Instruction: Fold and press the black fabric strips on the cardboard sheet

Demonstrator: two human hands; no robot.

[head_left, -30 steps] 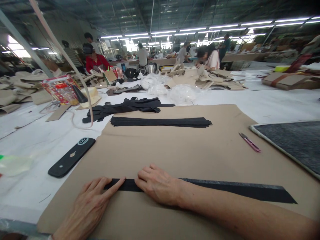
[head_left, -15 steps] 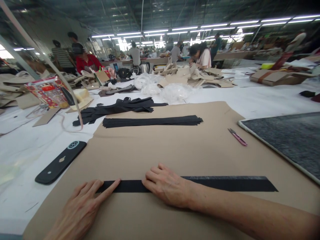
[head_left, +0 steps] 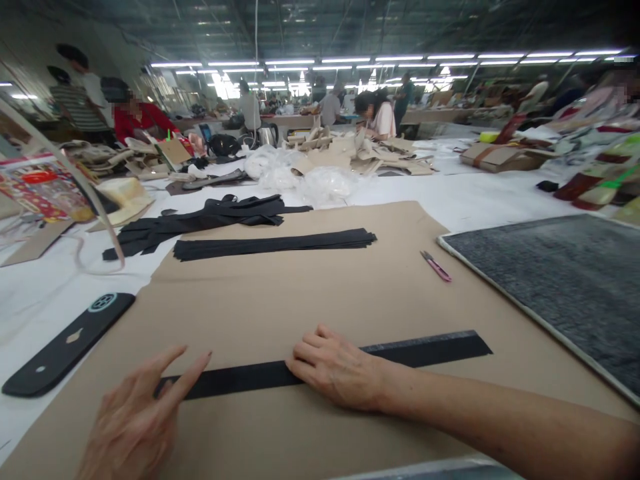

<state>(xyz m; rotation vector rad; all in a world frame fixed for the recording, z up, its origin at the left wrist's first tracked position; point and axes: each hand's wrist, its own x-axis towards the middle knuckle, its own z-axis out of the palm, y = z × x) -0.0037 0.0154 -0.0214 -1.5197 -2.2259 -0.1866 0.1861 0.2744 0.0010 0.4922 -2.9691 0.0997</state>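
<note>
A long black fabric strip [head_left: 240, 379] lies across the brown board in front of me, with a greyish band along its far edge on the right part. My right hand [head_left: 330, 367] rests on the middle of this strip, fingers curled and pressed together at it; the fingertips are partly hidden. Over the strip's left end is my left hand [head_left: 145, 400], its index finger and thumb spread apart, holding nothing. Farther back lie a neat stack of black strips [head_left: 275, 245] and a looser heap of black strips [head_left: 200, 223].
Pink thread snips [head_left: 436, 267] lie right of centre on the brown board [head_left: 300, 293]. A dark grey padded panel [head_left: 550, 280] borders the right side. On the left are a black phone [head_left: 70, 343] and a pale tube [head_left: 75, 170]. Plastic bags [head_left: 325, 185] and co-workers are beyond.
My left hand has lifted and drawn left, its fingers spreading off the strip. The strip now lies tilted, right end farther away. The whole view has shifted; my right hand stays on the strip.
</note>
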